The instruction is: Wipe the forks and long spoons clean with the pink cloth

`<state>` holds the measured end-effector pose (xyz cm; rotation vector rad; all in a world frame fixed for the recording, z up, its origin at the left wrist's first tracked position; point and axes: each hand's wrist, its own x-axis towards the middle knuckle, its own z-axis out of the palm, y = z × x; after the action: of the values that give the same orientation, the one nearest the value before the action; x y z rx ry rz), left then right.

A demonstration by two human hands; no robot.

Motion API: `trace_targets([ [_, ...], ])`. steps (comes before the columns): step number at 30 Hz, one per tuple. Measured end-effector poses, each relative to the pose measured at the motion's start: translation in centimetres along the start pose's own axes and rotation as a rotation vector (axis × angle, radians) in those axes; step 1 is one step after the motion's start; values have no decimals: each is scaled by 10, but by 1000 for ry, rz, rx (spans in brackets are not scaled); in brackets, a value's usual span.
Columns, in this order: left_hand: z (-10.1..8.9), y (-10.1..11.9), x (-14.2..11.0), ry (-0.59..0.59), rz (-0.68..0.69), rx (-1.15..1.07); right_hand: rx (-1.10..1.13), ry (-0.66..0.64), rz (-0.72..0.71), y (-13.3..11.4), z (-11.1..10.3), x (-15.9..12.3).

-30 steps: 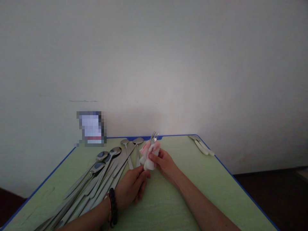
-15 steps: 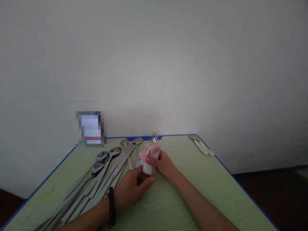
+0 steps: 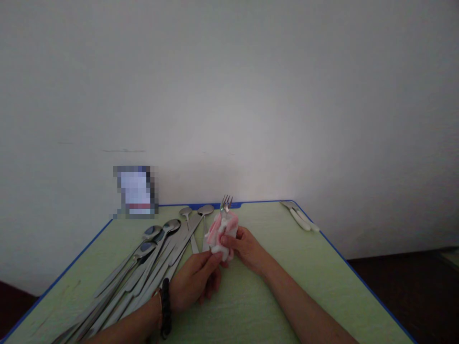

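Observation:
A metal fork (image 3: 225, 206) stands upright with its tines showing above a pink and white cloth (image 3: 229, 223). The cloth is bunched around the fork, so the fork's handle is hidden. My right hand (image 3: 249, 248) is closed on the cloth from the right, the thumb pressed across its front. At the lower left edge of the cloth my left hand (image 3: 195, 277) pinches with thumb and forefinger, its other fingers curled below. Whether the fork's handle is also between those fingertips is not visible. A dark beaded bracelet (image 3: 165, 308) is on the left wrist.
Several long-handled spoons (image 3: 172, 225) and other metal cutlery lie in a pile on the left of the green table (image 3: 287, 267). Two light-handled pieces of cutlery (image 3: 301, 220) lie at the far right edge. A blurred-out upright object (image 3: 136, 191) stands back left against the wall (image 3: 229, 95).
My left thumb has moved up and closed with the forefinger on the lower edge of the cloth. The fork has shifted slightly left, and the cloth has crumpled differently.

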<state>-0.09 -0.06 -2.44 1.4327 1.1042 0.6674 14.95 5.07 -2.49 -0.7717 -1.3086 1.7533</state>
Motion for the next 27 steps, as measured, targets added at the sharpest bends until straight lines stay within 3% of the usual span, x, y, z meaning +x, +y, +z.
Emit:
trace_targets([
  [13,-2,7,-5,6,34,176,35,50,42,-6,5,-4],
  [21,-3,9,-5,-75,100,229,277,218,25,-6,8,3],
  [27,-2,7,-5,-53,157,210,251,181,49,-3,6,2],
])
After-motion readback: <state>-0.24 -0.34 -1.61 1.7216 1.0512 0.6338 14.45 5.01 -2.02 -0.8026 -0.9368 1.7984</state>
